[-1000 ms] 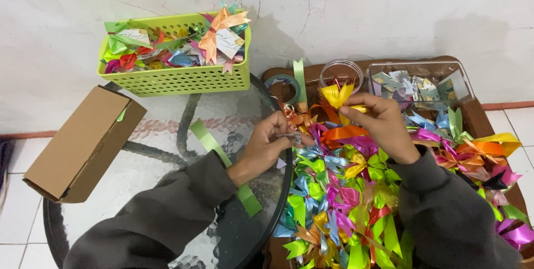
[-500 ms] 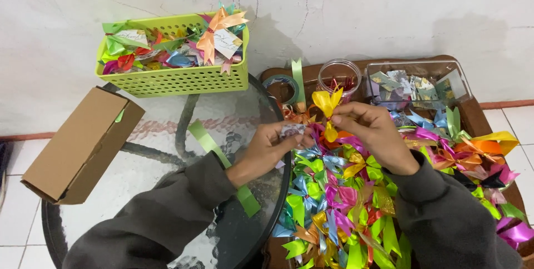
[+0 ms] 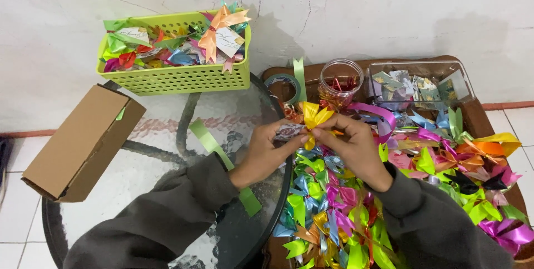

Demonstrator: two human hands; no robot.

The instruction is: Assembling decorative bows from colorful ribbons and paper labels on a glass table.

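A yellow ribbon bow is pinched between my right hand and my left hand, just above the edge of a round glass table. My left hand also presses a small printed card against the bow. Both hands sit over a heap of coloured ribbon bows in green, pink, blue and yellow. Grey sleeves cover both forearms.
A green plastic basket with bows and tags stands at the back left. A brown cardboard box lies at the left. A green ribbon strip crosses the table. A clear jar, a tape roll and a clear box of folded pieces sit behind the heap.
The yellow bow has moved left and slightly down with my right hand, and my left hand has come up to meet it with the card.
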